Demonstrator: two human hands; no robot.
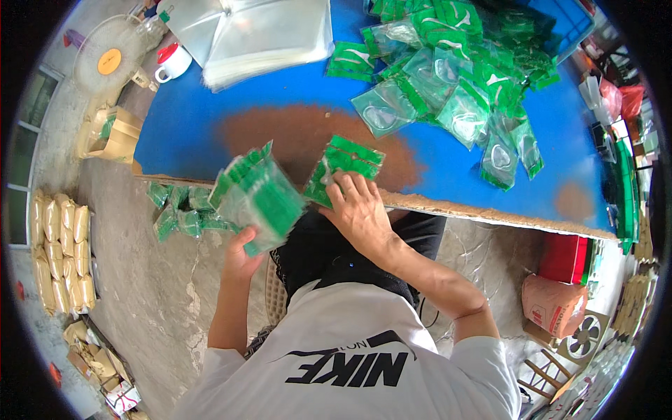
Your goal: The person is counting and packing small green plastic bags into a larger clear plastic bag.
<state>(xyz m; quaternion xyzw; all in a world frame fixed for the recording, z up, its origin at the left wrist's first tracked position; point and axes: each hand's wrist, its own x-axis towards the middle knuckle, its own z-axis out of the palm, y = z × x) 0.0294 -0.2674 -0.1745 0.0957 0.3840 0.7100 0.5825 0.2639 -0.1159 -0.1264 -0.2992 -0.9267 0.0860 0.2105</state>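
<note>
My left hand (pixel 243 257) is closed on the lower edge of a stack of flat green-and-clear plastic packets (pixel 269 199), held just off the table's front edge. To its right, my right hand (pixel 365 213) grips a single green packet (pixel 357 155) at the table edge. Its fingers are bent over the packet's lower part, and the thumb is mostly hidden. Farther back on the right lies a loose heap of similar packets (pixel 458 105), several with a pale, curved item showing through the clear film.
The blue table (pixel 280 94) has a worn brown patch and a ragged front edge. Clear plastic sleeves (pixel 273 42) and a white mug with a red lid (pixel 173 63) sit at the back left. Bundled green packets (pixel 187 210) lie below on the left, near stacked tan bags (pixel 63 245).
</note>
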